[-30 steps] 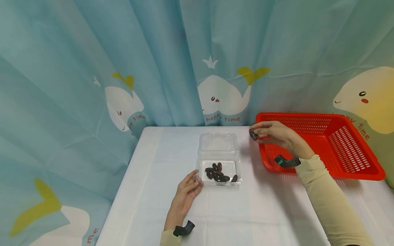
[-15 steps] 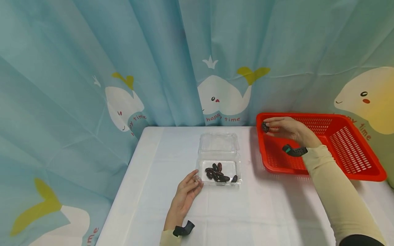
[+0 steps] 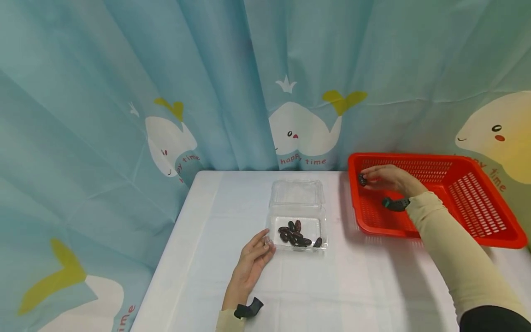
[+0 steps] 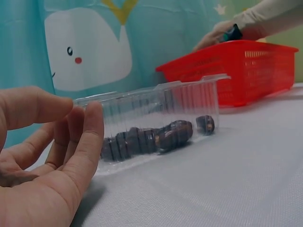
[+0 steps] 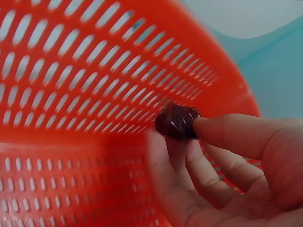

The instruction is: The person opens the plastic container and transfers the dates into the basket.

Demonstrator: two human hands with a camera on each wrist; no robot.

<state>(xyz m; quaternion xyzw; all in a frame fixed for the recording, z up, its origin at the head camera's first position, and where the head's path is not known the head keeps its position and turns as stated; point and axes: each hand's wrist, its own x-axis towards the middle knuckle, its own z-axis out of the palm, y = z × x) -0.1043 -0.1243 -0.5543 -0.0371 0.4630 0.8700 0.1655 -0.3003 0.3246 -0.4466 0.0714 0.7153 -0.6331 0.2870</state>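
Observation:
A clear plastic clamshell box (image 3: 316,213) lies with its lid folded back on the white table. Several dark, glossy dates (image 3: 295,236) are heaped in its tray, with one apart at the right corner. My left hand (image 3: 250,265) pinches the tray's near left corner between thumb and fingers; the left wrist view shows the fingertips (image 4: 94,113) at the clear rim. Inside the left end of the red plastic basket (image 3: 415,157), my right hand (image 3: 390,177) holds one wrinkled dark date (image 5: 176,122) between thumb and fingers, close to the slotted wall.
The basket stands at the table's back right, its rim raised well above the tabletop. A light blue curtain (image 3: 224,92) with whale prints hangs right behind the table (image 3: 232,193). Dark bands sit on both wrists.
My right hand, with the date, has moved right from beside the basket's left rim, over it and down into the basket. The left hand stays at the box corner.

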